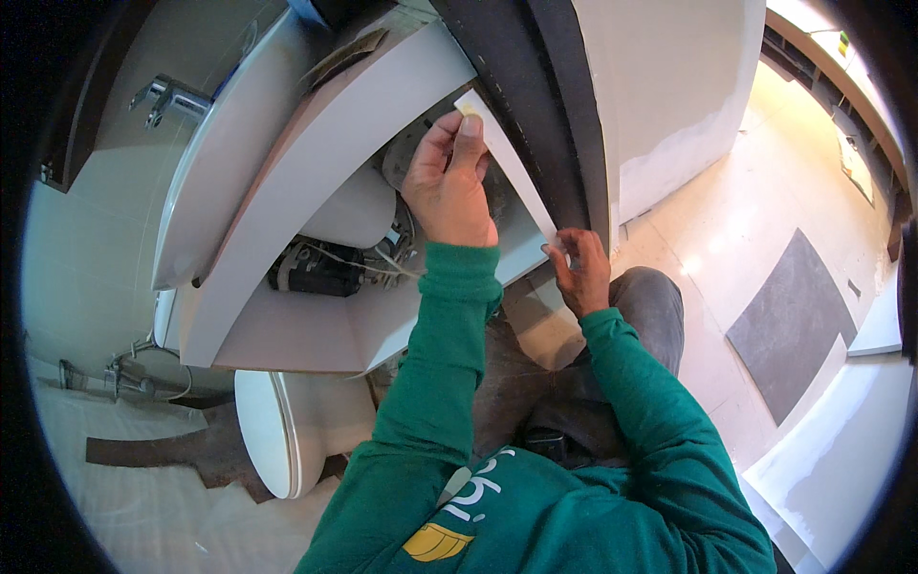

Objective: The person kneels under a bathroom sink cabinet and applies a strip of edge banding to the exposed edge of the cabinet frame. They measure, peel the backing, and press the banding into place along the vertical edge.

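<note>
A narrow white strip runs slantwise along the right side of the opening in a white cabinet. My left hand is closed at its upper end, thumb pressed against the strip near a small yellowish patch. Lower down, my right hand has its curled fingers and thumb at the strip's near end. Whether the strip is loose or fixed to the cabinet edge, I cannot tell. Inside the cabinet, behind my left wrist, sit a black cylindrical device, thin cables and the white underside of a basin.
A chrome tap and a white washbasin top the cabinet. Below it stands a white toilet. A dark panel borders the strip. On the right, a grey sheet lies on the tiled floor near white boards.
</note>
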A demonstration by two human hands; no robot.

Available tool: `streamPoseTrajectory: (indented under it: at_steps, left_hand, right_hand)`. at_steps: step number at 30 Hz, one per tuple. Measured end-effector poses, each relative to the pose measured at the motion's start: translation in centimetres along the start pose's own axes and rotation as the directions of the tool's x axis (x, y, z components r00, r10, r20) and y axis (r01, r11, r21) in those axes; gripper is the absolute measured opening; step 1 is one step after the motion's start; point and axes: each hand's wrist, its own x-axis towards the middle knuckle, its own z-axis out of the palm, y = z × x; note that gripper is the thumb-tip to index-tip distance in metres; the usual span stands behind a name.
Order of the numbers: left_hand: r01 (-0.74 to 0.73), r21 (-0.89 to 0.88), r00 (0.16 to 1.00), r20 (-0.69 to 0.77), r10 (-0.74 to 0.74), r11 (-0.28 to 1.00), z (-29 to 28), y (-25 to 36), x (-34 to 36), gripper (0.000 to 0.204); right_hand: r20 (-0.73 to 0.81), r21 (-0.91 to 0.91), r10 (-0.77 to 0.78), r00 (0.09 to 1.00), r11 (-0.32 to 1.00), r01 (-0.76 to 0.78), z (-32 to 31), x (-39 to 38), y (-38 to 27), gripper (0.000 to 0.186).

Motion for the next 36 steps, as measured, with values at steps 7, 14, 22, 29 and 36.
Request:
streamPoseTrajectory:
  at_steps: [7, 14, 22, 29, 36]
  left_hand:
    - [0.059, -0.028, 0.998, -0.003, -0.059, 0.998, 0.5, -0.5, 0.9, 0.03]
    - [0.097, -0.043, 0.995, -0.012, -0.097, 0.994, 0.4, -0.3, 1.4, 0.035]
    - [0.073, 0.001, 0.997, -0.038, -0.073, 0.997, 0.6, -0.3, 1.3, 0.038]
    - [0.016, 0.03, 0.995, -0.1, -0.013, 0.999, 1.2, -0.4, 1.2, 0.036]
    - [-0.089, 0.122, 0.978, -0.177, 0.11, 0.988, 2.5, 0.2, 1.5, 0.019]
  right_hand:
    - [-0.016, -0.029, -0.007, 1.0, 1.0, 0.007, 0.4, 0.4, 0.1, 0.029]
    - [-0.031, -0.013, -0.003, 1.0, 1.0, 0.003, 0.5, 0.6, 0.2, 0.029]
    - [-0.025, -0.035, 0.02, 0.999, 0.999, -0.021, 0.4, 0.6, 0.3, 0.03]
    - [-0.042, 0.013, 0.033, 0.999, 0.999, -0.032, 1.0, 0.8, 0.4, 0.028]
    - [-0.041, -0.056, 0.045, 0.998, 0.997, -0.047, 0.7, 1.2, -0.2, 0.028]
